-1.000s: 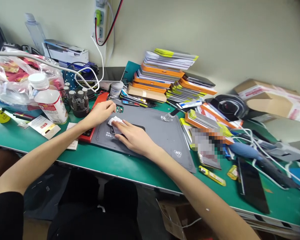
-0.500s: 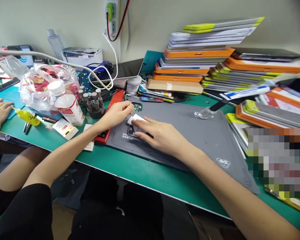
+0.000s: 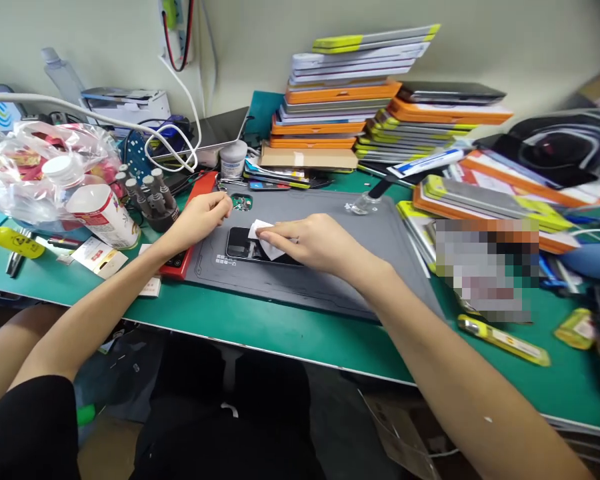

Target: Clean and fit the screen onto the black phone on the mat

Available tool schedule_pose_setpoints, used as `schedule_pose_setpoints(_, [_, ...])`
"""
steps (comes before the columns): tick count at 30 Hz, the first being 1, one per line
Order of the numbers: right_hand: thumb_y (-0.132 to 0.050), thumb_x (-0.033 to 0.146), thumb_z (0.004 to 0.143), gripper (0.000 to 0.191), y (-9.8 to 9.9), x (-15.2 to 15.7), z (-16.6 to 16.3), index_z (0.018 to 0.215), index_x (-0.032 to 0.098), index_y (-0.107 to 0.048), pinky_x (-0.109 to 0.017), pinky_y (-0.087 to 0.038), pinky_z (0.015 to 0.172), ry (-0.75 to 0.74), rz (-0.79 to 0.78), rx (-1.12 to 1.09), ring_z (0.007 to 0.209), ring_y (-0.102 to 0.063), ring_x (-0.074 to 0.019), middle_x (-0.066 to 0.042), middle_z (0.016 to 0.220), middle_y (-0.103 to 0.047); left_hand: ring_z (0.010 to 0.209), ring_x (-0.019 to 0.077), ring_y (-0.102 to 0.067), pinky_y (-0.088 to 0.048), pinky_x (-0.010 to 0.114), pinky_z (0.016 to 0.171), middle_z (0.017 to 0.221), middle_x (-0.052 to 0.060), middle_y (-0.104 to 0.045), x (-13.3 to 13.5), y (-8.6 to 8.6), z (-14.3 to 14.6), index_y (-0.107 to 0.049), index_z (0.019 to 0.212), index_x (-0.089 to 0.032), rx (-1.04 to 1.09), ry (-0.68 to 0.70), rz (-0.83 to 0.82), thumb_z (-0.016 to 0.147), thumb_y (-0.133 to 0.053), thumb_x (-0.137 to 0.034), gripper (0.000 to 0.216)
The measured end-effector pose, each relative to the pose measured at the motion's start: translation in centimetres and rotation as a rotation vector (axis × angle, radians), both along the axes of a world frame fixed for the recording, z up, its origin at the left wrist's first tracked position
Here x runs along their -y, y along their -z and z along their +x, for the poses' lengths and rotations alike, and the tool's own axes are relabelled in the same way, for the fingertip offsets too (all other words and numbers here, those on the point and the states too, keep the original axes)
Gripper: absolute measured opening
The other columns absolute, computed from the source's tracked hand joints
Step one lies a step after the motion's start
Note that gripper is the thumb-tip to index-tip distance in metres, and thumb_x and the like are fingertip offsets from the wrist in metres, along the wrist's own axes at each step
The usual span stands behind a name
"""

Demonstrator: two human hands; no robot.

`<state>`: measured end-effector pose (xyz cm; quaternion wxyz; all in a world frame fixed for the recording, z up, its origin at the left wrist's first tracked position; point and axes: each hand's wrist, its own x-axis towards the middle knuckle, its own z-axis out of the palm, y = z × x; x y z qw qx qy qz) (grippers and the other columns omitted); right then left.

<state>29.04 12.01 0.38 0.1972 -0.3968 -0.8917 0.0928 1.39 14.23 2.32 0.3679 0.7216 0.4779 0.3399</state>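
My right hand (image 3: 320, 243) pinches a folded white wipe (image 3: 263, 230) against a dark smartphone (image 3: 237, 244), whose right part the hand hides. The phone lies flat on a grey work mat (image 3: 325, 293). To the left, my left hand (image 3: 207, 215) rests with fingers curled, beside a small green circuit board (image 3: 242, 203) at the mat's upper left. What those fingers hold, if anything, is hidden. A red device (image 3: 175, 265) lies under my left forearm, at the mat's left edge.
Tall stacks of orange and grey boxes (image 3: 330, 110) stand at the back. A screwdriver stand (image 3: 153, 203), white canister (image 3: 107, 217) and plastic bag (image 3: 45, 167) crowd the left. A small glass bottle (image 3: 365, 203) stands on the mat; a yellow cutter (image 3: 505, 340) lies right.
The view has turned to the right. My right hand has gone from lying flat over the wipe to pinching it, and more of the phone shows. My left hand stays curled.
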Motion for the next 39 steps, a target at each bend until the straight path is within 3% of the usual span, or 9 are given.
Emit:
schedule_pose_setpoints(2, [-0.058, 0.049, 0.116, 0.043, -0.7, -0.6, 1.0, 0.109, 0.03, -0.096, -0.037, -0.058, 0.068, 0.04, -0.065, -0.009, 0.084, -0.087, -0.0279, -0.002, 0.096, -0.091, 0.062, 0.0125, -0.039, -0.029, 0.03, 0.062, 0.067, -0.004, -0.047, 0.0, -0.2, -0.1, -0.054, 0.077, -0.023, -0.016, 0.002, 0.013, 0.101, -0.056, -0.043, 0.032])
schedule_pose_setpoints(4, [-0.061, 0.052, 0.113, 0.044, -1.5, -1.2, 2.3, 0.099, 0.029, -0.096, -0.038, -0.053, 0.063, 0.059, -0.146, -0.044, 0.074, -0.083, -0.0263, -0.002, 0.087, -0.089, 0.062, 0.0124, -0.039, -0.029, 0.029, 0.062, 0.067, -0.003, -0.048, 0.0, -0.2, -0.1, -0.055, 0.077, -0.022, -0.026, 0.004, 0.025, 0.101, -0.056, -0.042, 0.031])
schedule_pose_setpoints(10, [-0.071, 0.048, 0.104, 0.033, -2.8, -2.9, 6.0, 0.095, 0.029, -0.095, -0.042, -0.066, 0.087, 0.092, -0.432, -0.232, 0.104, -0.087, -0.0308, -0.004, 0.102, -0.091, 0.06, 0.0128, -0.036, -0.028, 0.028, 0.059, 0.063, -0.004, -0.044, -0.1, -0.7, 0.0, -0.055, 0.076, -0.023, -0.036, -0.008, 0.024, 0.099, -0.058, -0.043, 0.031])
schedule_pose_setpoints(15, [-0.085, 0.046, 0.092, 0.026, -2.4, -3.7, 6.7, 0.1, 0.023, -0.094, -0.037, -0.066, 0.087, 0.083, -0.527, -0.341, 0.099, -0.086, -0.0272, -0.007, 0.101, -0.091, 0.057, 0.0129, -0.037, -0.029, 0.029, 0.058, 0.061, -0.003, -0.046, -0.1, -1.6, 0.1, -0.056, 0.076, -0.023, -0.108, -0.027, 0.059, 0.096, -0.058, -0.046, 0.031])
schedule_pose_setpoints(17, [-0.088, 0.039, 0.088, 0.029, -2.0, -4.1, 6.6, 0.111, 0.021, -0.092, -0.036, -0.067, 0.09, 0.045, -0.573, -0.423, 0.101, -0.085, -0.0251, -0.007, 0.102, -0.09, 0.057, 0.0132, -0.038, -0.029, 0.029, 0.058, 0.062, -0.002, -0.048, -0.2, -1.7, 0.1, -0.057, 0.075, -0.023, -0.125, -0.039, 0.056, 0.095, -0.058, -0.047, 0.031])
schedule_pose_setpoints(23, [-0.086, 0.035, 0.085, 0.016, -0.8, -5.2, 6.2, 0.095, 0.023, -0.09, -0.035, -0.063, 0.091, -0.069, -0.524, -0.375, 0.099, -0.079, -0.0218, -0.005, 0.106, -0.088, 0.055, 0.0141, -0.04, -0.029, 0.029, 0.056, 0.06, -0.002, -0.047, -0.4, -1.9, 0.1, -0.057, 0.077, -0.024, -0.145, -0.057, 0.05, 0.095, -0.056, -0.047, 0.03])
schedule_pose_setpoints(31, [-0.088, 0.04, 0.083, 0.026, 0.8, -5.8, 5.3, 0.101, 0.021, -0.089, -0.034, -0.061, 0.084, -0.009, -0.606, -0.494, 0.093, -0.078, -0.0209, -0.006, 0.102, -0.088, 0.056, 0.0139, -0.04, -0.029, 0.029, 0.057, 0.062, -0.002, -0.049, -0.1, -1.8, 0.3, -0.059, 0.079, -0.023, -0.185, -0.053, 0.052, 0.096, -0.057, -0.047, 0.03])
schedule_pose_setpoints(35, [-0.088, 0.045, 0.082, 0.031, 1.0, -6.0, 5.7, 0.102, 0.022, -0.088, -0.037, -0.061, 0.092, -0.044, -0.618, -0.491, 0.099, -0.077, -0.0221, -0.007, 0.108, -0.087, 0.056, 0.0134, -0.038, -0.029, 0.029, 0.057, 0.061, -0.003, -0.047, -0.1, -1.6, 0.3, -0.059, 0.08, -0.023, -0.187, -0.05, 0.052, 0.098, -0.057, -0.048, 0.032])
schedule_pose_setpoints(39, [-0.091, 0.049, 0.078, 0.034, 1.0, -6.1, 5.9, 0.099, 0.022, -0.088, -0.038, -0.06, 0.087, -0.033, -0.641, -0.515, 0.095, -0.075, -0.023, -0.007, 0.103, -0.086, 0.057, 0.013, -0.04, -0.029, 0.029, 0.057, 0.063, -0.003, -0.049, 0.0, -1.6, 0.2, -0.059, 0.08, -0.022, -0.189, -0.038, 0.047, 0.098, -0.056, -0.048, 0.032])
